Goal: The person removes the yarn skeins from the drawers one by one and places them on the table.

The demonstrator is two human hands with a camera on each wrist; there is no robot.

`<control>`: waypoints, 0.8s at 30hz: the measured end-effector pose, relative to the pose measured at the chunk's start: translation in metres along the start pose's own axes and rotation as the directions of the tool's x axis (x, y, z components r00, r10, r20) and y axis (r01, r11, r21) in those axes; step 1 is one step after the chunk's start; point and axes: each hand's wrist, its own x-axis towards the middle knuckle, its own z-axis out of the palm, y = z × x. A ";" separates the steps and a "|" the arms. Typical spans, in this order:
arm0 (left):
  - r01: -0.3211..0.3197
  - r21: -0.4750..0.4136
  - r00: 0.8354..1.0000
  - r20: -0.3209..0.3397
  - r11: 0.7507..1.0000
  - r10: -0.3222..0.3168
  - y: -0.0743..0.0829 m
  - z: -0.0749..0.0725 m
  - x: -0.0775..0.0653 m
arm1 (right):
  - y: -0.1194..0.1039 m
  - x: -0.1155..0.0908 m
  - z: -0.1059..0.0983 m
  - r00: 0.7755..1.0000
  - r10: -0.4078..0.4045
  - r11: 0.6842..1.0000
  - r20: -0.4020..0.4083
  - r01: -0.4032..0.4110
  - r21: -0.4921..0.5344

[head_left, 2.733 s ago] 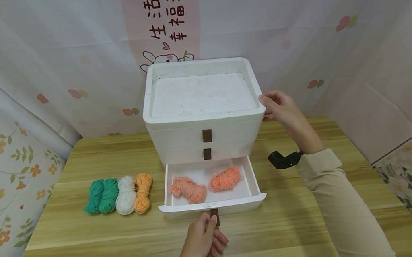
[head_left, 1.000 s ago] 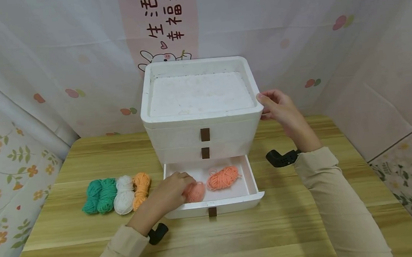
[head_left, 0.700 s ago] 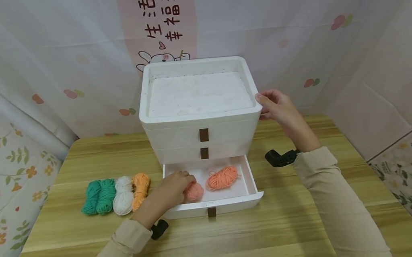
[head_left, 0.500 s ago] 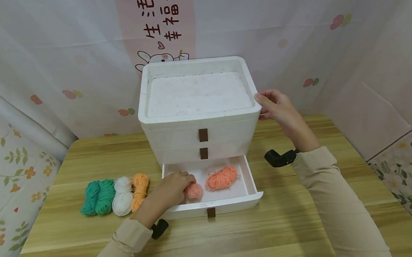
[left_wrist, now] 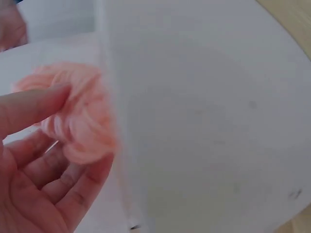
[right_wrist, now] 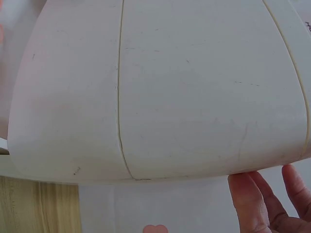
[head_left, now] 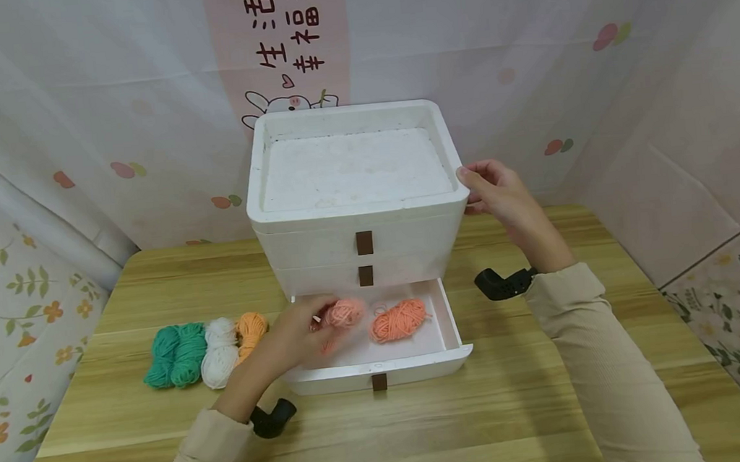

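Observation:
A white drawer cabinet (head_left: 319, 246) stands on the table, its bottom drawer (head_left: 419, 361) pulled out. My left hand (head_left: 296, 335) pinches a pale coral skein of yarn (head_left: 344, 313) above the left part of that drawer. In the left wrist view the thumb lies on one side of the skein (left_wrist: 85, 116) and the fingers curl on the other. A second coral skein (head_left: 399, 321) lies in the drawer's right half. My right hand (head_left: 500, 192) holds the cabinet's upper right edge, thumb at the rim; in the right wrist view its fingertips (right_wrist: 245, 184) touch that edge.
Left of the drawer, two green skeins (head_left: 176, 355), a white skein (head_left: 220, 353) and an orange skein (head_left: 251, 333) lie in a row on the wooden table (head_left: 425, 437). A patterned curtain (head_left: 512, 46) hangs behind the cabinet. The upper drawers, with brown tabs (head_left: 364, 243), are closed.
My left hand has let go of the drawer's tab, reached into the drawer and lifted the left coral skein off its floor. My right hand has stayed at the cabinet's edge.

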 end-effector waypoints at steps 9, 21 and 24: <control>0.209 -0.202 0.972 -0.065 0.957 -0.226 -0.001 -0.034 -0.032 | 0.001 0.000 0.001 1.000 0.005 1.000 -0.001 -0.005 0.013; 0.373 -0.145 0.897 -0.197 0.916 -0.396 -0.044 -0.091 -0.086 | 0.001 -0.003 -0.001 1.000 0.014 1.000 -0.013 -0.014 -0.006; 0.424 -0.207 0.862 -0.205 0.882 -0.463 -0.064 -0.105 -0.099 | 0.001 -0.003 -0.001 1.000 0.012 1.000 -0.013 -0.012 -0.007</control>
